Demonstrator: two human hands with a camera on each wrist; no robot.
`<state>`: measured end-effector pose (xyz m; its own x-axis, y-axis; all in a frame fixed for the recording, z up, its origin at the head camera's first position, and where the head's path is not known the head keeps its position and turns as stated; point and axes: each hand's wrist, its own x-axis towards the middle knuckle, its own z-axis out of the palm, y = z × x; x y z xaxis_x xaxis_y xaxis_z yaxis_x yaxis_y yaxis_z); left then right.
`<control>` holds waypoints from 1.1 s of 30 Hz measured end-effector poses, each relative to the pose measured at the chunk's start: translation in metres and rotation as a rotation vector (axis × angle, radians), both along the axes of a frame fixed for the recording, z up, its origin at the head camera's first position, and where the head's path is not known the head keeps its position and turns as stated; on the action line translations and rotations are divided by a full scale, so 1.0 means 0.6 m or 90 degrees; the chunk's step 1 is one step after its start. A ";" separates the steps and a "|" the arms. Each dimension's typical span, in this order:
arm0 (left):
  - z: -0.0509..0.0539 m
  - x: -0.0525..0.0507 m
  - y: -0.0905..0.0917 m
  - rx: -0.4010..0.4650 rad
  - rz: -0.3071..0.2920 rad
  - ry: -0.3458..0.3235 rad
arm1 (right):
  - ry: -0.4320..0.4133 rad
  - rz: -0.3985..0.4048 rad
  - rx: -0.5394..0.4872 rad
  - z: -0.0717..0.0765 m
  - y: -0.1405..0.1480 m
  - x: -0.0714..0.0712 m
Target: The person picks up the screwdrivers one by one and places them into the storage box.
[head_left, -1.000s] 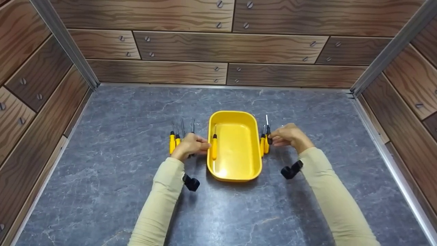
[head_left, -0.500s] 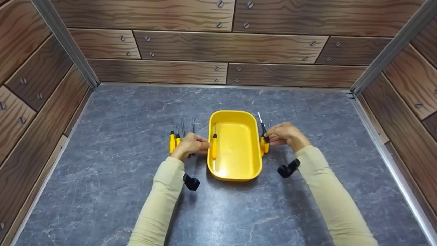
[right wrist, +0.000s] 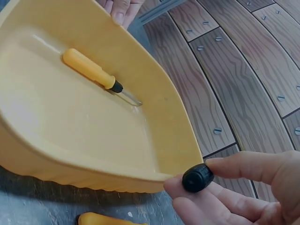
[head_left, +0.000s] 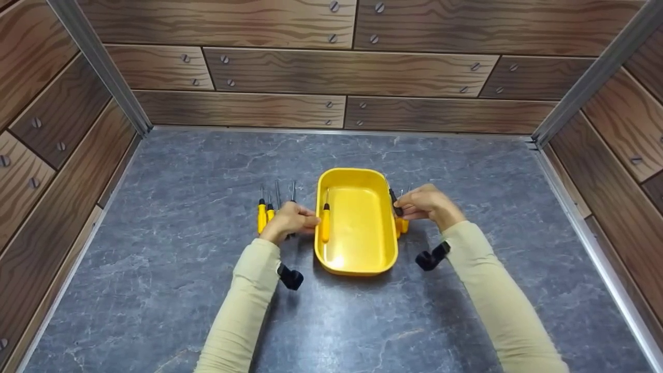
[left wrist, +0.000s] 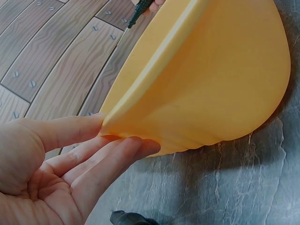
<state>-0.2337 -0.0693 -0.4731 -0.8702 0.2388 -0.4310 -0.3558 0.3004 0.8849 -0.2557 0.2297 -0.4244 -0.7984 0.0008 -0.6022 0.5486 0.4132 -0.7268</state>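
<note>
Along the left side of the tub (head_left: 357, 223), the left hand (head_left: 291, 220) pinches the rim between thumb and fingers. Just beside the right rim, the right hand (head_left: 427, 204) grasps the handle of a black driver (head_left: 395, 203) between thumb and fingers, its shaft slanting away from the person; whether it touches the rim cannot be told. Inside the tub, a yellow driver (head_left: 325, 223) lies near the left wall, tip pointing away. More yellow drivers (head_left: 405, 225) lie just outside the right wall, partly covered. Left of the tub, a row of drivers (head_left: 261, 216) lies on the table (head_left: 331, 321), partly behind the left hand.
</note>
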 end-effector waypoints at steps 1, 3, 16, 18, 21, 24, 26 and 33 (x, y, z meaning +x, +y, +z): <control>0.000 0.000 0.000 0.000 0.002 -0.001 | 0.001 0.004 -0.001 0.001 -0.001 0.000; 0.001 0.001 0.001 -0.002 0.004 0.001 | 0.002 0.007 -0.007 0.001 -0.005 0.001; 0.002 0.002 0.001 -0.005 0.005 0.007 | 0.004 -0.004 -0.018 0.004 -0.024 -0.002; 0.002 0.002 0.001 -0.002 0.003 0.008 | 0.004 -0.004 -0.017 0.004 -0.026 -0.002; 0.002 0.004 0.001 -0.001 0.004 0.006 | 0.004 -0.001 -0.019 0.002 -0.030 -0.003; 0.002 0.003 0.001 0.001 0.005 0.006 | 0.006 0.003 -0.024 0.000 -0.036 -0.003; 0.002 0.003 0.001 0.000 0.004 0.005 | 0.009 0.006 -0.024 -0.002 -0.040 -0.003; 0.001 0.001 0.000 0.000 0.002 -0.003 | 0.008 0.011 -0.012 -0.005 -0.049 -0.006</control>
